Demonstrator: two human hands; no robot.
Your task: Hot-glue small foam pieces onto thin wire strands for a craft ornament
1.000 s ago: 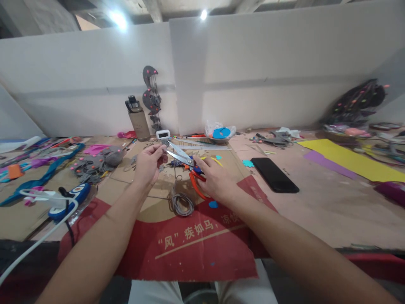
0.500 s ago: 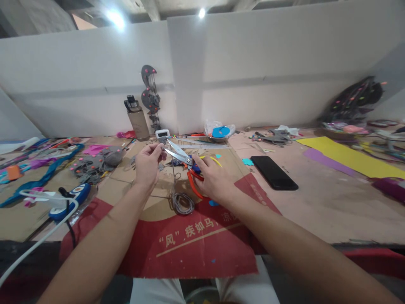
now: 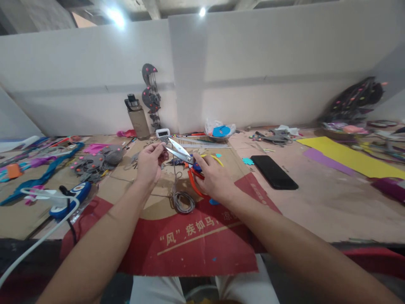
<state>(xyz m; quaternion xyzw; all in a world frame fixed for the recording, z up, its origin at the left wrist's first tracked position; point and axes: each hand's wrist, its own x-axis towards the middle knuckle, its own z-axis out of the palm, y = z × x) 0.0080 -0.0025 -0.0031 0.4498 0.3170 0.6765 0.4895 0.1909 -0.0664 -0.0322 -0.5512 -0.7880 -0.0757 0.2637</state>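
Observation:
My right hand point(image 3: 215, 175) grips a pair of scissors point(image 3: 181, 153) by its red-orange handles, with the blades slightly apart and pointing up and left. At the blade tips, my left hand point(image 3: 150, 164) is closed in a pinch. A thin strand of grey cord runs from near those fingertips, past the blades, to a loose coil of grey cord point(image 3: 183, 202) on the cardboard. The pinched end itself is too small to see clearly. Under both hands lies a cardboard sheet point(image 3: 205, 253) with a red printed area.
A black phone point(image 3: 274, 172) lies to the right. Yellow sheet point(image 3: 351, 156) is farther right. Behind stand a bottle point(image 3: 138, 120), a small white device point(image 3: 163, 133) and a plastic-wrapped bowl point(image 3: 220, 131). Left are a blue power strip point(image 3: 76, 198) with a white cable and grey pieces point(image 3: 95, 164).
The scissor blades look slightly closer together than before. Both hands stay in nearly the same place, and the view has shifted only a little.

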